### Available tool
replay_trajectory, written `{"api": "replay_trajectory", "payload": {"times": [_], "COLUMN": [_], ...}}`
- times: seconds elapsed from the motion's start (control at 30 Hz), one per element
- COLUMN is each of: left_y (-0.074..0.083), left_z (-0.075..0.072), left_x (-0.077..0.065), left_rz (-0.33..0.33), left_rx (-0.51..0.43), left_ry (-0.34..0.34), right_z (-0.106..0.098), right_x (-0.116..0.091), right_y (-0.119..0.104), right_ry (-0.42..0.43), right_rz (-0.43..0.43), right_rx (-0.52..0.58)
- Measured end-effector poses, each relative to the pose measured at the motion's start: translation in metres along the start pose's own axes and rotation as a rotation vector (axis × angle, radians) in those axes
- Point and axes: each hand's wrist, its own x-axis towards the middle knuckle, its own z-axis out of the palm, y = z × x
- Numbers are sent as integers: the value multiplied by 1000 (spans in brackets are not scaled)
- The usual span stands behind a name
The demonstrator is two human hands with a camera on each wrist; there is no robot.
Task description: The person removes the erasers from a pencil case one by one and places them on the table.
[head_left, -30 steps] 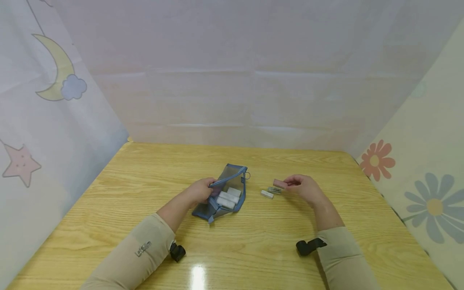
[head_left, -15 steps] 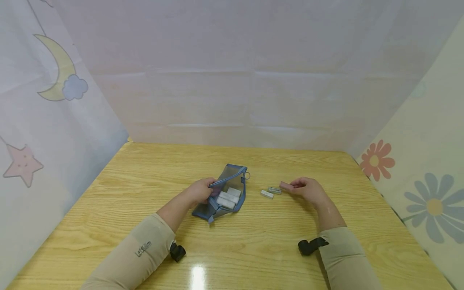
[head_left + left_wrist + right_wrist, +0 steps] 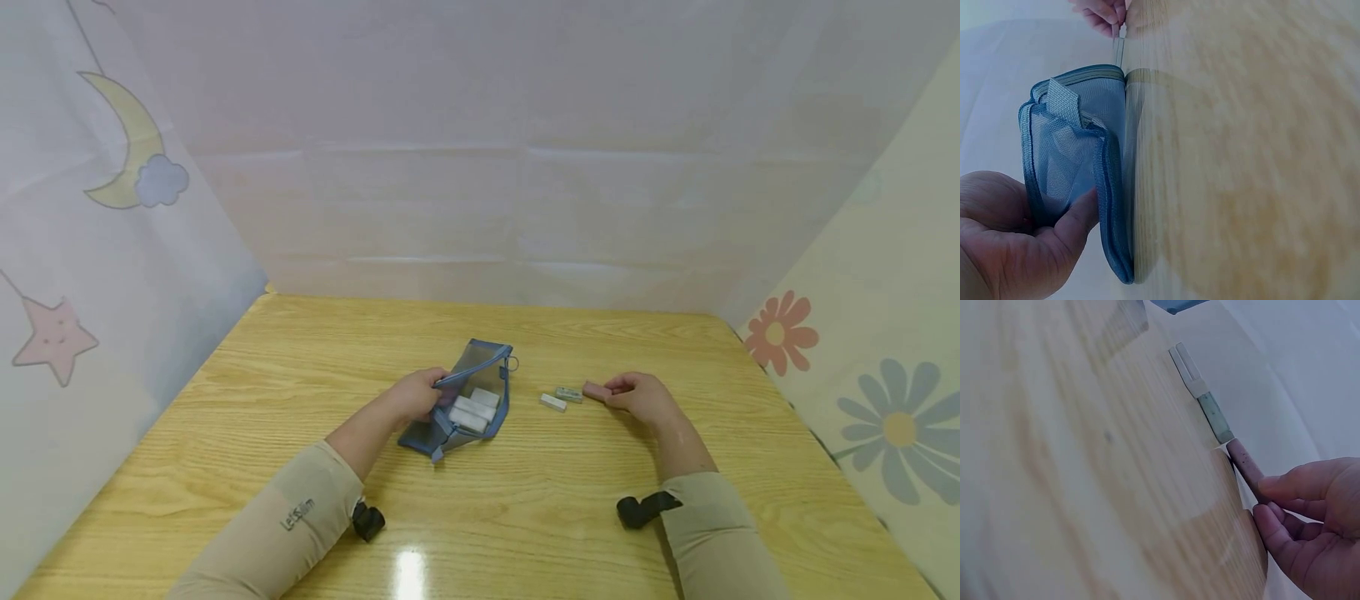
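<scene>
My left hand [image 3: 416, 395] grips the side of a blue-trimmed mesh zip pouch [image 3: 480, 358], whose mouth gapes toward the right. Several white blocks [image 3: 472, 411] lie inside it. In the left wrist view, the thumb presses against the pouch's mesh [image 3: 1063, 169]. On the right, my right hand [image 3: 645, 397] pinches one end of a pink rectangular block [image 3: 596, 391] between thumb and fingers, low at the tabletop. Just left of that block lie a green-and-white block [image 3: 568, 394] and a small white block [image 3: 553, 402], close together in a row, as the right wrist view also shows.
The wood-grained table [image 3: 480, 517] reaches back to a pale hanging sheet [image 3: 480, 208]. Sheets printed with a moon [image 3: 127, 142] and flowers [image 3: 898, 429] stand at the left and right sides. A metal ring [image 3: 513, 363] hangs at the pouch's zip end.
My right hand has moved the pink block a little to the right and lowered it to the table beside the green-and-white block. My left hand and the pouch stay where they were.
</scene>
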Motion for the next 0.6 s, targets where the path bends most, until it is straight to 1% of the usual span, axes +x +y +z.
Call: {"api": "replay_trajectory", "payload": {"times": [0.3,0.6], "left_y": [0,2], "left_z": [0,0], "left_x": [1,-2], "left_rz": [1,3], "left_rx": [-13,-2], "left_ry": [-10,-3], "right_z": [2,3], "right_x": [0,-2], "right_y": [0,-3], "right_ry": [-12,0], "right_rz": [-5,7], "right_rx": [-84,-81]}}
